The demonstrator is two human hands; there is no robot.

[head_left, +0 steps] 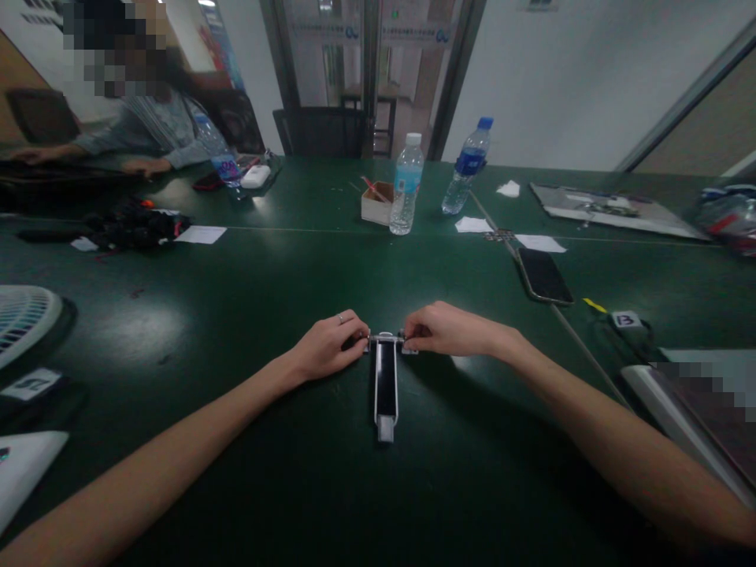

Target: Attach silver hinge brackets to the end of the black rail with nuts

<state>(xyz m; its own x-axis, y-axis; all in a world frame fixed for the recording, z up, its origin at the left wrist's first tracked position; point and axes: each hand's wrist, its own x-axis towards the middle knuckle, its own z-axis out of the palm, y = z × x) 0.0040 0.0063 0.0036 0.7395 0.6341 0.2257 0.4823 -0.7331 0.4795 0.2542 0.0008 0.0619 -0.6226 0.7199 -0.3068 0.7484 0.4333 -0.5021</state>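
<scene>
A narrow black-and-white device (386,387) lies lengthwise on the dark green table (248,299), right in front of me. Across its far end runs a thin metal bar (387,339). My left hand (328,346) pinches the bar's left end, fingers curled, a ring on one finger. My right hand (447,328) pinches the bar's right end in the same way. Both wrists rest on the tabletop.
Two water bottles (405,186) (466,167) and a small box (376,203) stand beyond the device. A black phone (544,276) lies to the right, paper scraps near it. A white fan (22,318) sits at left. Another person (138,130) sits at the far left.
</scene>
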